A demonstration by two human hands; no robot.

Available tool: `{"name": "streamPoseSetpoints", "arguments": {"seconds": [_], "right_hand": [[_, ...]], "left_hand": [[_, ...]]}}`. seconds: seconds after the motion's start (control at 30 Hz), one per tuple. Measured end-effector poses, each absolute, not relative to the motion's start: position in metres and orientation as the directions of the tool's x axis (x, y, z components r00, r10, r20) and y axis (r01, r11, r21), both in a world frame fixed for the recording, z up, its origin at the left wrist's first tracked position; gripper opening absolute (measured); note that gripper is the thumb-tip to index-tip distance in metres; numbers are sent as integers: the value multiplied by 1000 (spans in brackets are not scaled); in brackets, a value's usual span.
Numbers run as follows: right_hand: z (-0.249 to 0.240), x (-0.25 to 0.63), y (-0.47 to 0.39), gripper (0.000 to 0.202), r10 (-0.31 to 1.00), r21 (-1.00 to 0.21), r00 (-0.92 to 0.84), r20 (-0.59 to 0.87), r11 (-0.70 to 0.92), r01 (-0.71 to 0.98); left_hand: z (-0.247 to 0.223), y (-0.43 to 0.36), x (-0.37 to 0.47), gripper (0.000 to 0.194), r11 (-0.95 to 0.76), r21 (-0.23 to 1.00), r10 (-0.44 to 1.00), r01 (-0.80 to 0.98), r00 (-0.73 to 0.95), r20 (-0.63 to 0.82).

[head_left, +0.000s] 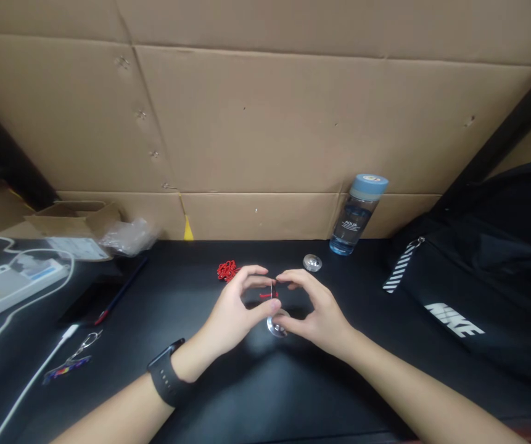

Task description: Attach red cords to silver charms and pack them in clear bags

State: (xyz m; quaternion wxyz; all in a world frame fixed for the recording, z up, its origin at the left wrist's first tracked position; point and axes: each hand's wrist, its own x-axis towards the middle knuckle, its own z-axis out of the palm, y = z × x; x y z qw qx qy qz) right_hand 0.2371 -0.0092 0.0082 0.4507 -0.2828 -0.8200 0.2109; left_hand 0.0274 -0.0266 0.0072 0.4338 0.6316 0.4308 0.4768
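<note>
In the middle of the head view, my left hand and my right hand meet with fingertips and thumbs curved toward each other. Between them stands a thin dark upright piece, seen edge-on and too small to name; both hands pinch at it. Right below my thumbs is a shiny silver round metal piece, partly covered by the right thumb; I cannot tell whether the thumb touches it. A short bit of red cord shows behind the fingers. Beyond my left hand lies a red cord bundle. A second silver round piece lies beyond my right hand.
A blue-capped water bottle leans by the cardboard wall. The black bag fills the right side. At left are a power strip, a white cable, a keychain, an open cardboard box and plastic wrap.
</note>
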Motion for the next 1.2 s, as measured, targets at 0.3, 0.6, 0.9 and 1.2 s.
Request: {"name": "streamPoseSetpoints", "arguments": {"seconds": [0.3, 0.6, 0.9, 1.2], "right_hand": [[13, 238, -9, 10, 722, -674, -416, 553, 681, 287], [15, 236, -10, 9, 683, -646, -431, 589, 719, 257], [15, 238, -11, 11, 688, -641, -447, 571, 714, 281], [25, 244, -11, 11, 693, -606, -423, 584, 718, 341]], "left_hand": [[6, -31, 28, 37, -377, 926, 898, 1, 248, 365], [4, -32, 30, 37, -474, 880, 842, 24, 305, 445], [5, -33, 30, 35, -479, 877, 837, 30, 318, 446], [2, -33, 31, 38, -450, 890, 872, 73, 249, 421]]}}
